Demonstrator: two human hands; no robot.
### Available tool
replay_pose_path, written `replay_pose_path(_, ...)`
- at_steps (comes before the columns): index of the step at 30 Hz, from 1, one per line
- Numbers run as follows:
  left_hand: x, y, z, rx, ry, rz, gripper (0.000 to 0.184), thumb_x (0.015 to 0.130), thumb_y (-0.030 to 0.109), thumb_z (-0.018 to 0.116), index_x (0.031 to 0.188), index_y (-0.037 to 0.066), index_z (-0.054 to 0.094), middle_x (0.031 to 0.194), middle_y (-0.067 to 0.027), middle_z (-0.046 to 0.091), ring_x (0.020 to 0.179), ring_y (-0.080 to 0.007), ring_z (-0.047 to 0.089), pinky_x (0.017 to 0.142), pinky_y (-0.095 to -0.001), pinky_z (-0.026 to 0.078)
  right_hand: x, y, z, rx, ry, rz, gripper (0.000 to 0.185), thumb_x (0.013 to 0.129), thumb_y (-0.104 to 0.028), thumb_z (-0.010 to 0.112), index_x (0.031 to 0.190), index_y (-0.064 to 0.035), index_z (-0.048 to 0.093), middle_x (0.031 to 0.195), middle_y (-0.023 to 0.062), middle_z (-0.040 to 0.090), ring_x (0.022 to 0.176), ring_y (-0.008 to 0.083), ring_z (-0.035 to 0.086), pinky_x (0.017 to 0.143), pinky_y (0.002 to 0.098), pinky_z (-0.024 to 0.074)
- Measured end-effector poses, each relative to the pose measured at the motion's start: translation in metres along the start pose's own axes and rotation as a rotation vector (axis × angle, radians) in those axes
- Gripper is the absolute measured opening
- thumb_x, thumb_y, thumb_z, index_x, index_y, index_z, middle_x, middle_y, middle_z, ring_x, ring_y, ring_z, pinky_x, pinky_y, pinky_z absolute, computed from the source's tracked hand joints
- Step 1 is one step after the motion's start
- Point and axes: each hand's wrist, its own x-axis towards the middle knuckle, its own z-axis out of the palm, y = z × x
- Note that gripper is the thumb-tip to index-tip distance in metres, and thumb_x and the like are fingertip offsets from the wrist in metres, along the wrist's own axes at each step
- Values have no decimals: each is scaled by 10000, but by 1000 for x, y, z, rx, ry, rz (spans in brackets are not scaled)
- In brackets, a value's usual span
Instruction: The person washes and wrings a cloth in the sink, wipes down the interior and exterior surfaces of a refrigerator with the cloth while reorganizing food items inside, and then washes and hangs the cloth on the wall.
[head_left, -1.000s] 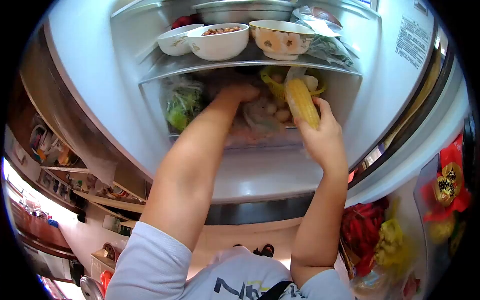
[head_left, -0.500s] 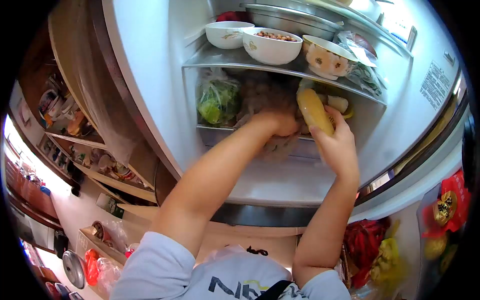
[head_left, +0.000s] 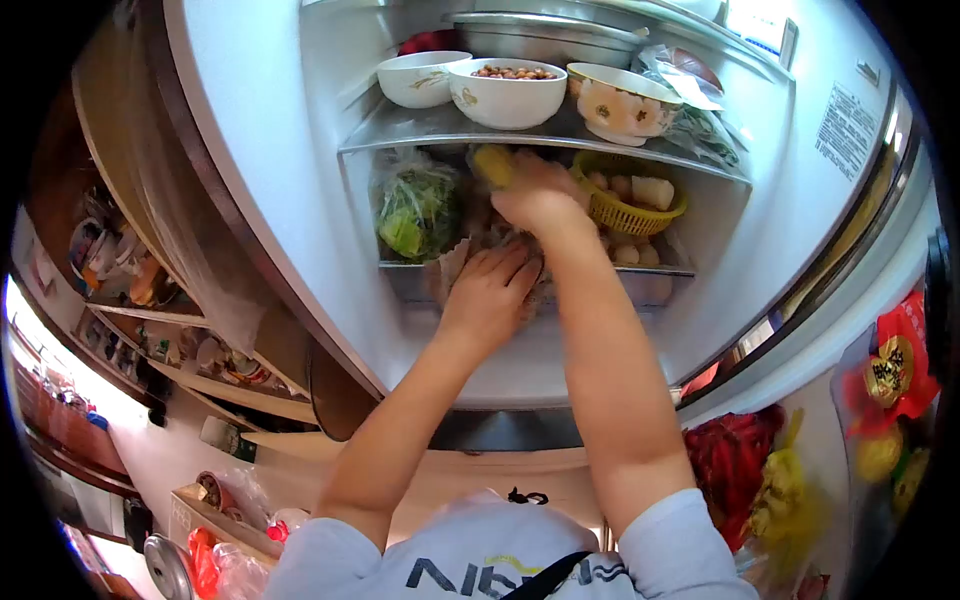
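Observation:
On the lower fridge shelf, my right hand [head_left: 542, 196] reaches in, blurred by motion, with its fingers closed on a long yellow vegetable [head_left: 492, 164]. Its exact kind is hard to make out; the hand covers part of it. Below and to the left, my left hand [head_left: 492, 290] grips a crumpled plastic bag [head_left: 452, 268] at the shelf's front edge. What is inside the bag is mostly hidden. A clear bag of green leafy vegetables [head_left: 416, 212] lies left of both hands. To the right, a yellow basket [head_left: 632, 212] holds several eggs and a pale piece of food.
Above, the glass shelf [head_left: 400, 130] carries a white bowl [head_left: 420, 82], a bowl of nuts or beans [head_left: 510, 98], a flowered bowl [head_left: 622, 104] and a metal basin [head_left: 545, 40]. The open fridge door [head_left: 790, 230] stands right. Red bagged goods [head_left: 735, 470] lie lower right.
My right hand has carried the yellow vegetable from in front of the basket leftward and deeper into the shelf. My left hand has shifted left and toward me on the bag. The basket now shows.

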Motion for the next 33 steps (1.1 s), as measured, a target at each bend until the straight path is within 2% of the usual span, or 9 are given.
replay_pose_path(11,3,6,17,-174,70,85,403,679,217,687,1044,48,669,1103,-134,660,1107,-322,594,1024,-478,409,37,-20,53,139,33,-101,382,847,-293,605,1166,-86,651,1184,193,658,1129,346,621,985,443,488)
replay_pose_path(14,13,12,5,-98,-95,61,396,732,214,668,1087,40,655,1133,-142,656,1114,-330,597,1015,-465,430,3,4,39,350,333,-131,347,852,-287,616,1087,-33,649,1133,245,655,1082,376,629,957,439,492)
replay_pose_path(16,25,21,-5,-91,-115,-6,389,773,218,650,1115,32,646,1151,-148,650,1116,-331,599,984,-461,454,-22,35,47,632,799,16,385,846,-313,662,1077,-7,626,1026,240,674,1004,415,639,858,482,497)
replay_pose_path(18,31,24,-5,-65,-97,-34,390,806,218,623,1148,30,637,1181,-150,637,1107,-335,603,960,-463,468,-38,69,56,636,998,212,433,838,-280,685,1143,4,566,1022,249,668,1019,435,634,864,482,490)
replay_pose_path(20,39,23,-1,-18,-32,-18,400,831,216,589,1185,34,628,1222,-148,614,1087,-339,609,943,-471,471,-41,97,51,693,1003,195,488,871,-346,658,1213,-24,522,1047,279,666,1039,453,628,882,481,484)
replay_pose_path(24,54,23,4,-122,-250,-162,448,864,274,558,1256,64,606,1309,-154,574,1147,-336,584,975,-493,445,-34,137,15,382,607,262,452,927,-427,562,1218,-82,572,1067,278,671,1034,477,616,901,509,482)
replay_pose_path(27,67,22,9,-69,-366,-171,548,882,376,528,1349,90,542,1423,-184,484,1294,-352,475,1079,-519,351,-27,151,24,436,685,193,403,898,-408,596,1092,-61,656,1058,251,684,1026,457,626,895,497,489)
replay_pose_path(30,75,24,21,14,-492,-226,696,884,508,492,1449,106,437,1527,-211,351,1426,-364,309,1164,-518,230,-11,171,28,383,739,213,417,897,-404,596,1073,-36,681,996,186,715,866,351,712,790,411,538)
replay_pose_path(33,92,25,18,-11,-657,-317,832,873,621,454,1523,119,325,1589,-213,232,1486,-358,182,1200,-496,151,-9,167,23,573,859,252,339,852,-324,624,903,3,697,877,210,718,733,343,716,750,415,553)
